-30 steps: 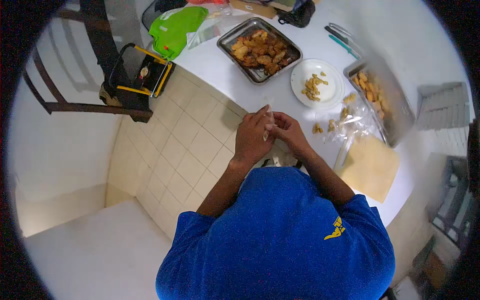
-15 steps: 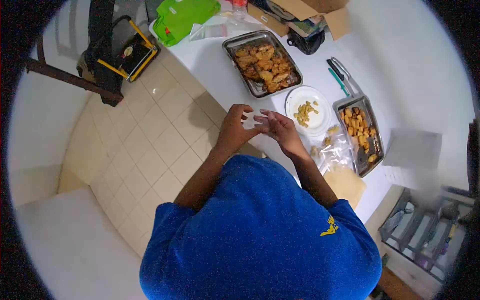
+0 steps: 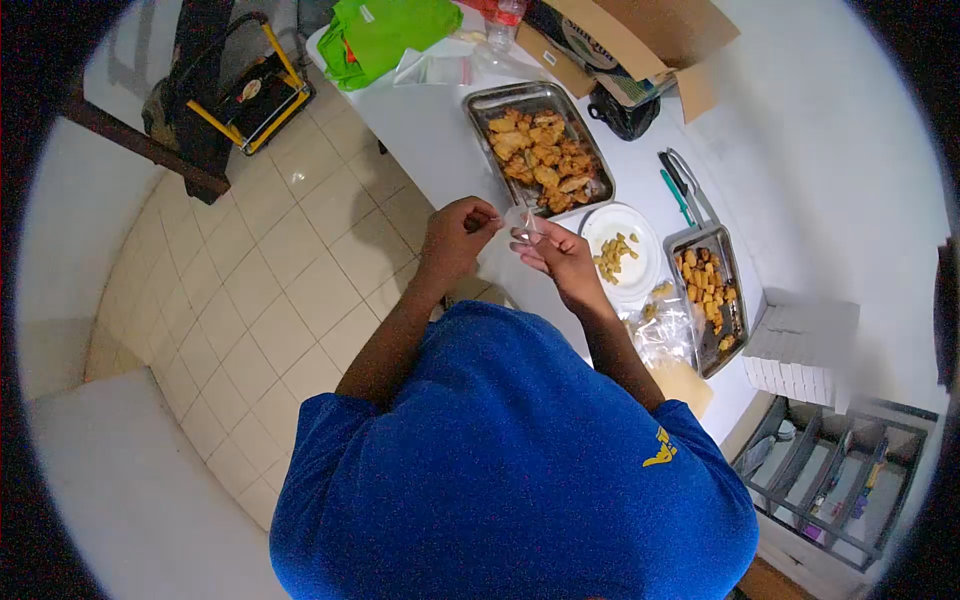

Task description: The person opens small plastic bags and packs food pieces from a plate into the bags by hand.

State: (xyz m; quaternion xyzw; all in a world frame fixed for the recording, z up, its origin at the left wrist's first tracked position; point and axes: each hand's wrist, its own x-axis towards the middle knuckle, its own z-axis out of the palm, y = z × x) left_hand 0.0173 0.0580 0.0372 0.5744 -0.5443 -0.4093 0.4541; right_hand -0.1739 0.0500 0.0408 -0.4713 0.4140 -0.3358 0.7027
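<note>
A small clear plastic bag (image 3: 519, 217) is stretched between my two hands above the table's near edge. My left hand (image 3: 460, 242) is closed in a pinch at the bag's left side. With thumb and fingers, my right hand (image 3: 560, 258) grips its right side. Just beyond them stands a metal tray of browned fried pieces (image 3: 545, 155), perhaps chicken. To the right of my right hand is a white plate (image 3: 640, 285) with small yellowish chunks (image 3: 613, 257). Filled clear bags (image 3: 665, 325) lie beside the plate, close to my right forearm.
A second metal tray (image 3: 735, 345) holds browned chunks, with a black-handled tool (image 3: 672, 170) and a green-handled tool (image 3: 677, 197) behind it. Farther back are a green bag (image 3: 385, 40), a bottle (image 3: 503, 22) and a cardboard box (image 3: 650, 35). White stacked boxes (image 3: 800, 350) stand right.
My left hand has closed from spread fingers to a pinch at the bag. The bag now shows more plainly between my hands. The camera view has shifted slightly.
</note>
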